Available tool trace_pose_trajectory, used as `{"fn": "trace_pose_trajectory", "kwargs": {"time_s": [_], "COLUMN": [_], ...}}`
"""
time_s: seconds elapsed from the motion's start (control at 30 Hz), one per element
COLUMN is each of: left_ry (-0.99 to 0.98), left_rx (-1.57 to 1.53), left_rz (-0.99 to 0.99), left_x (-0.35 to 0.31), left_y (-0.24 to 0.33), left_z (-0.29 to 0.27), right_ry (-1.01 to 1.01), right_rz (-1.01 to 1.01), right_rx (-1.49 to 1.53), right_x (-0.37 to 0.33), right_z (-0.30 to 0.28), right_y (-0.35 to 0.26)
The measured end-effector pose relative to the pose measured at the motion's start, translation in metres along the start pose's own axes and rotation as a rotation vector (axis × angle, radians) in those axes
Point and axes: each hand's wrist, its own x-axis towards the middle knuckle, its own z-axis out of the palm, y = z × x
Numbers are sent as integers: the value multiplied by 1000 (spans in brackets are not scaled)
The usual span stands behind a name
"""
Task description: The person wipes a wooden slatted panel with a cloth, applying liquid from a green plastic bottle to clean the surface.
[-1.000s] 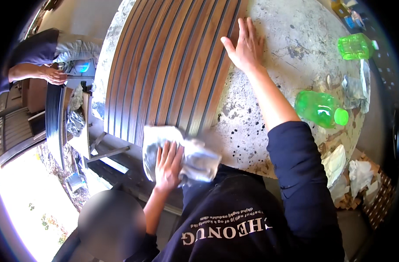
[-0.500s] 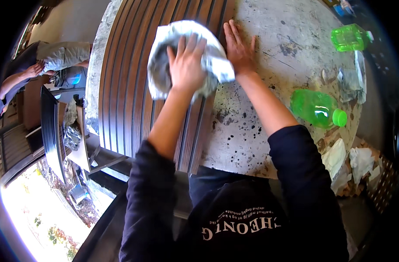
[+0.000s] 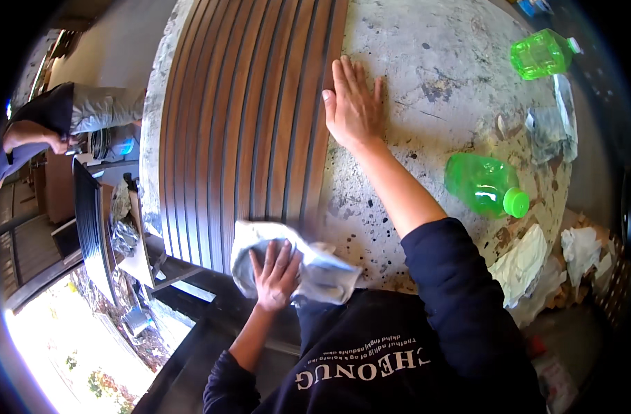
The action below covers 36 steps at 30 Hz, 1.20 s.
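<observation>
A brown slatted wood panel (image 3: 260,138) with dark grooves lies along the left part of a worn, stained table (image 3: 412,103). At its near end my left hand (image 3: 277,276) rests on a white-and-grey cloth (image 3: 329,279), fingers spread over the top. Part of the cloth drapes beyond the panel's end and bunches toward my body. My right hand (image 3: 357,107) lies flat and open at the panel's right edge, fingers pointing away from me. It holds nothing.
Two green plastic bottles (image 3: 484,183) lie on the right side of the table. Crumpled plastic (image 3: 550,131) and white paper (image 3: 522,265) sit near its right rim. Another person (image 3: 46,131) stands at the left, near a dark ribbed panel (image 3: 91,221).
My left hand has drawn the cloth toward me, from the panel's far part to its near end. My right hand has shifted slightly left and nearer, staying flat at the panel's edge.
</observation>
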Motion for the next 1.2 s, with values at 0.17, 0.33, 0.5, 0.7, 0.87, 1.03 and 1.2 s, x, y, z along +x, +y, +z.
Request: {"fn": "trace_pose_trajectory", "kwargs": {"time_s": [0.17, 0.33, 0.5, 0.7, 0.87, 1.03, 1.2], "left_ry": [196, 333, 169, 87, 593, 536, 28], "left_rx": [15, -21, -36, -271, -679, -123, -24], "left_rz": [20, 15, -50, -366, -978, -742, -488], "left_x": [147, 248, 61, -109, -175, -127, -25], "left_y": [-9, -10, 6, 29, -11, -28, -90], "left_z": [4, -8, 15, -7, -64, -118, -31], "right_ry": [24, 154, 129, 130, 130, 12, -42], "right_rz": [13, -18, 42, 26, -2, 139, 328], "right_rx": [70, 106, 87, 129, 54, 133, 39], "right_x": [-1, 8, 6, 7, 8, 13, -17], "right_z": [0, 6, 5, 11, 19, 16, 8], "right_y": [6, 15, 14, 0, 12, 9, -67]}}
